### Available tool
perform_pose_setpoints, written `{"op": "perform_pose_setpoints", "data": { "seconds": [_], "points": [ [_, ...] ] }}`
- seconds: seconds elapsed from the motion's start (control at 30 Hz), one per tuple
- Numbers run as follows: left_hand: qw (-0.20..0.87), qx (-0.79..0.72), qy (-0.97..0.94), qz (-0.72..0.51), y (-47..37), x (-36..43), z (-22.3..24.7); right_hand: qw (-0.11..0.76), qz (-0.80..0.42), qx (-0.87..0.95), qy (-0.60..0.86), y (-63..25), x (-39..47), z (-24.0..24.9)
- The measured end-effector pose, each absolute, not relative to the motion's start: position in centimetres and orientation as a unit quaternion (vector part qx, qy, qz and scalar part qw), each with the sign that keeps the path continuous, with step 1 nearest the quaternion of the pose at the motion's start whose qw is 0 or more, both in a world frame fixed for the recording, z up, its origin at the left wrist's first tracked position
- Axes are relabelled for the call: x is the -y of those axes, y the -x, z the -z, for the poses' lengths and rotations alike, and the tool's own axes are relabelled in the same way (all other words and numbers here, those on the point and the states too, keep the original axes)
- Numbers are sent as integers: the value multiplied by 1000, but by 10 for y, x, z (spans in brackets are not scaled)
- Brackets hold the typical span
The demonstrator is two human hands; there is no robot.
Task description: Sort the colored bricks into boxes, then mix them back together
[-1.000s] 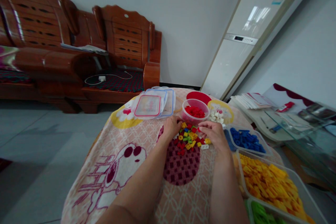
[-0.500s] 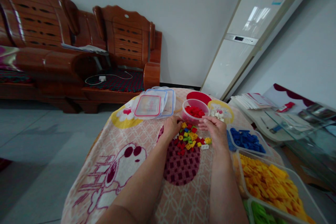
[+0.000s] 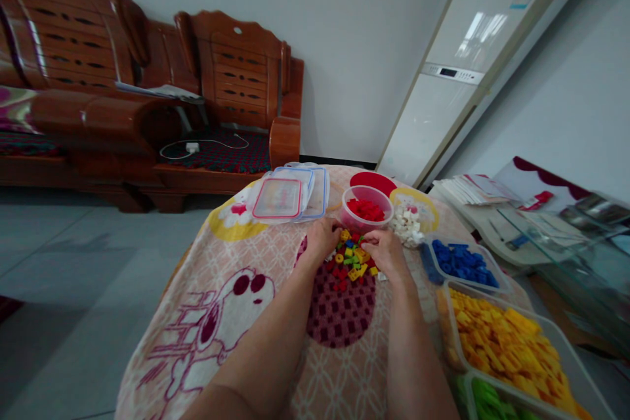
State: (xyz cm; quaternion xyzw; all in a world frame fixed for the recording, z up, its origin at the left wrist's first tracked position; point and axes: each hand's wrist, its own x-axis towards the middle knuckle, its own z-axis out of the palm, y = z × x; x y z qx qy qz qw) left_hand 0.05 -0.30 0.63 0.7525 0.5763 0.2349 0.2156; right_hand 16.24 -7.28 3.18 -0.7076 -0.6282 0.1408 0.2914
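Mixed small bricks (image 3: 353,261) in red, yellow, green and blue lie in a loose pile on the patterned tablecloth (image 3: 339,367). At the pile's left edge is my left hand (image 3: 323,236), its fingers closed near the bricks; what they hold is hidden. My right hand (image 3: 384,251) reaches over the right side of the pile, fingertips pressed together on something too small to make out. Just behind both hands stands a round tub (image 3: 348,216) with red bricks (image 3: 366,210) in it. White bricks (image 3: 406,226) are heaped right of the tub.
Boxes of blue bricks (image 3: 463,264), yellow bricks (image 3: 506,341) and green bricks (image 3: 492,401) line the table's right side. Clear lids (image 3: 278,198) are stacked at the back left. A red disc (image 3: 373,181) lies behind the tub. A glass stand (image 3: 556,243) is at right.
My right hand has moved left and down, from beside the tub and white bricks to the mixed pile, uncovering more white bricks. My left hand has barely moved.
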Motion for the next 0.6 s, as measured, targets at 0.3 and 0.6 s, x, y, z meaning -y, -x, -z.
{"op": "perform_pose_setpoints", "data": {
  "seconds": [0.3, 0.6],
  "points": [
    [222, -577, -752, -230, -1, 3, -7, 410, -263, 555, 675, -167, 77, -37],
    [224, -578, -749, -235, -1, 5, -8, 677, -329, 382, 536, -163, 74, -47]
  ]
}}
